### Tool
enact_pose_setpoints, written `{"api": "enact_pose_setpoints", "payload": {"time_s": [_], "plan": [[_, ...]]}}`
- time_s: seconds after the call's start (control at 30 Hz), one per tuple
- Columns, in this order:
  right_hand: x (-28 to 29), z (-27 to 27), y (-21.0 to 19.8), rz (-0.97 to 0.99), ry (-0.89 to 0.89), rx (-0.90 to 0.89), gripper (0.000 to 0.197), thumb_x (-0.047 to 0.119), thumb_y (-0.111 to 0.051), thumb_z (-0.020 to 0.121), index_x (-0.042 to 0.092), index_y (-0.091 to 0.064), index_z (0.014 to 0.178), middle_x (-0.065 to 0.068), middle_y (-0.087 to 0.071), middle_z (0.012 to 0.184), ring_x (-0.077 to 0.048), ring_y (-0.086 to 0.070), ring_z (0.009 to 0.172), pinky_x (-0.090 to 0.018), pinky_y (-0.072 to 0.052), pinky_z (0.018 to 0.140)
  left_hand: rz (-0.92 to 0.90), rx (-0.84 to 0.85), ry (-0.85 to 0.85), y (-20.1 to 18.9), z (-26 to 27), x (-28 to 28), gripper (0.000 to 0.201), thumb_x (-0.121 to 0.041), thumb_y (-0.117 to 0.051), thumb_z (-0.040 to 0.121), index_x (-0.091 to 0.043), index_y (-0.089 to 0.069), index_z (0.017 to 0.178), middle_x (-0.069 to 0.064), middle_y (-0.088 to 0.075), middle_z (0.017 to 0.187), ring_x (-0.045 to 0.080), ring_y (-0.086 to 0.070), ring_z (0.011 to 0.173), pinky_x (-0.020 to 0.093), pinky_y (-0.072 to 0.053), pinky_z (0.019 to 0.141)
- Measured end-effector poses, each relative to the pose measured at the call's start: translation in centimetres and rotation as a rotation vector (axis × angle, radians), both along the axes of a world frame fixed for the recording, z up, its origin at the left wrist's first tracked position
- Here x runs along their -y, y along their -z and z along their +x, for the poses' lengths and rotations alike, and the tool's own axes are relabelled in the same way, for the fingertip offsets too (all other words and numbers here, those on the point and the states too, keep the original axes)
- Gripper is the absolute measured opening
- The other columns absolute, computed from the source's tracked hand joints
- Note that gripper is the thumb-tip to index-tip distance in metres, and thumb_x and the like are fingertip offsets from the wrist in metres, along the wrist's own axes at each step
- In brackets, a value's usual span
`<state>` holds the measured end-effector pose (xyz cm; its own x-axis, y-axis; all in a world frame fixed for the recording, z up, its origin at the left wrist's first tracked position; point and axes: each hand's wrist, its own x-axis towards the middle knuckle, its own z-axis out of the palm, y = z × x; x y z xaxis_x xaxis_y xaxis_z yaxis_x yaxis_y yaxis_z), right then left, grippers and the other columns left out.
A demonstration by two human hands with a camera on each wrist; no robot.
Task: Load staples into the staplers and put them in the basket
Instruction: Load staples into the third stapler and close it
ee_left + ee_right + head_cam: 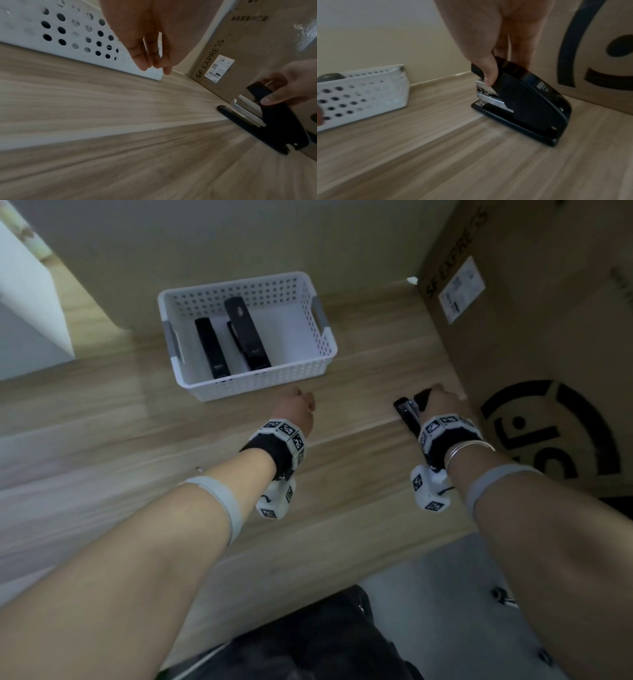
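Observation:
A black stapler (406,409) (530,108) stands with its base on the wooden table, close to a cardboard box. My right hand (442,402) (505,71) grips its top cover between thumb and fingers. The cover is lifted a little off the metal magazine (489,100). The left wrist view shows the same stapler (274,121) at its right edge. My left hand (298,409) (152,63) hovers just in front of the white perforated basket (246,392) (25,27), fingers hanging loosely together and holding nothing. Two black staplers (210,350) (248,337) lie side by side in the basket.
A large cardboard box (531,320) (590,54) printed "SF EXPRESS" stands on the right, directly behind the stapler. A beige wall runs behind the basket (359,97). Bare wooden tabletop (171,474) lies between and in front of my hands.

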<state>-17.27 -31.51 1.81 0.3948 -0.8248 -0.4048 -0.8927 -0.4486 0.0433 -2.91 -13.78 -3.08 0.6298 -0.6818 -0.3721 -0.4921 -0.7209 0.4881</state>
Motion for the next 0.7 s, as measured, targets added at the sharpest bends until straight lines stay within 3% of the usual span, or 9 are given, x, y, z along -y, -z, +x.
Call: {"api": "enact_pose_setpoints", "payload": {"time_s": [0.13,0.23,0.37,0.57,0.7], "plan": [[-2.5,2.2,-0.6,0.079,-0.28,0.118,0.038,0.01,-0.059,0.089,0.008,-0.051,0.126,-0.02,-0.062,0.119,-0.035,-0.061,0.108,-0.035,-0.048,0.085,0.025,-0.035,0.003,-0.5,1.2,-1.1,0.031,0.004,-0.041,0.087,-0.007,-0.054,0.114,0.015,-0.047,0.126,0.034,-0.056,0.106,0.036,-0.047,0.09],[-5.9,4.9,-1.3,0.177,-0.503,0.136,0.046,0.007,-0.062,0.086,0.02,-0.054,0.13,-0.012,-0.062,0.125,-0.031,-0.059,0.113,-0.033,-0.047,0.092,0.04,-0.051,-0.017,-0.8,2.3,-2.9,0.036,0.005,-0.044,0.087,-0.007,-0.053,0.12,0.015,-0.045,0.131,0.033,-0.053,0.116,0.037,-0.044,0.098],[-10.6,7.8,-1.4,0.25,-0.711,0.17,0.05,0.002,-0.063,0.084,0.025,-0.057,0.129,-0.009,-0.062,0.126,-0.029,-0.059,0.115,-0.035,-0.049,0.097,0.053,-0.048,-0.064,-1.0,3.1,-6.2,0.042,0.006,-0.046,0.086,-0.012,-0.054,0.123,0.011,-0.054,0.132,0.028,-0.054,0.119,0.032,-0.043,0.101],[-15.8,9.4,-0.2,0.293,-0.895,0.085,0.052,0.004,-0.065,0.084,0.026,-0.057,0.13,-0.006,-0.064,0.125,-0.028,-0.061,0.113,-0.038,-0.05,0.096,0.136,-0.055,-0.02,-0.9,2.6,-10.1,0.039,-0.002,-0.05,0.089,-0.009,-0.052,0.127,0.012,-0.055,0.133,0.027,-0.053,0.12,0.031,-0.039,0.103],[-16.8,9.1,0.9,0.268,-0.929,0.112,0.054,0.006,-0.065,0.084,0.03,-0.056,0.131,-0.002,-0.063,0.126,-0.026,-0.06,0.115,-0.037,-0.049,0.097,0.174,-0.045,0.018,-0.5,1.4,-11.2,0.032,-0.009,-0.053,0.088,-0.006,-0.057,0.12,0.017,-0.059,0.126,0.033,-0.055,0.117,0.037,-0.043,0.098]]}}
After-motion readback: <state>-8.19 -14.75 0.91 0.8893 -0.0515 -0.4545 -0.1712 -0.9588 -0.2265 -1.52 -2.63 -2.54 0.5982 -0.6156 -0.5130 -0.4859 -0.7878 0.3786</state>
